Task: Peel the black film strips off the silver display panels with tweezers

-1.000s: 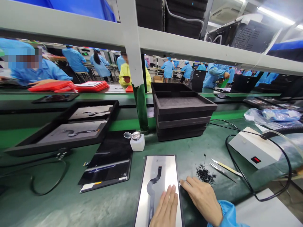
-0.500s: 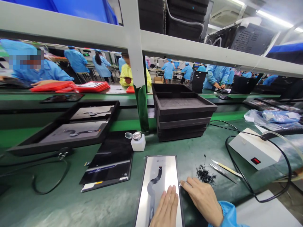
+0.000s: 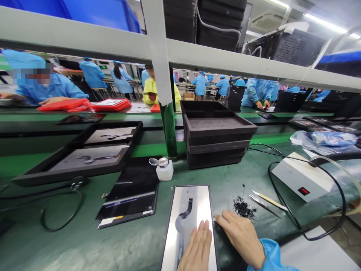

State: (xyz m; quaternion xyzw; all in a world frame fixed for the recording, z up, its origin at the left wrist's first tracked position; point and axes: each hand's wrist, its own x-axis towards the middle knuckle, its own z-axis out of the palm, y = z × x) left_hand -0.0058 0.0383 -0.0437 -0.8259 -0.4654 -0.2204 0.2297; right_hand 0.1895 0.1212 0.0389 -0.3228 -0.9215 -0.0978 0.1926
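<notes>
A display panel (image 3: 183, 197) lies on the green bench in front of me, its silvery back up and a dark curved flex cable (image 3: 179, 222) along it. My left hand (image 3: 197, 244) rests flat on the panel, fingers stretched out beside the cable. At the panel's right edge, my right hand (image 3: 239, 233) has its fingers bent and drawn together. Whatever its fingertips pinch is too small to name. Beyond that hand is a heap of small black scraps (image 3: 244, 207). Tweezers (image 3: 265, 206) and a yellow-handled knife (image 3: 270, 200) lie to its right.
Dark panels (image 3: 129, 195) lie stacked at left, near a white dispenser bottle (image 3: 164, 170). Behind stand a black tray (image 3: 70, 171) with panels and a stack of black trays (image 3: 220, 146). A white box (image 3: 304, 177) with cables sits at right. Co-workers sit beyond the shelf frame.
Both my hands keep almost the same pose at the panel. On the far line, a dark flat item at left has shifted a little to the right.
</notes>
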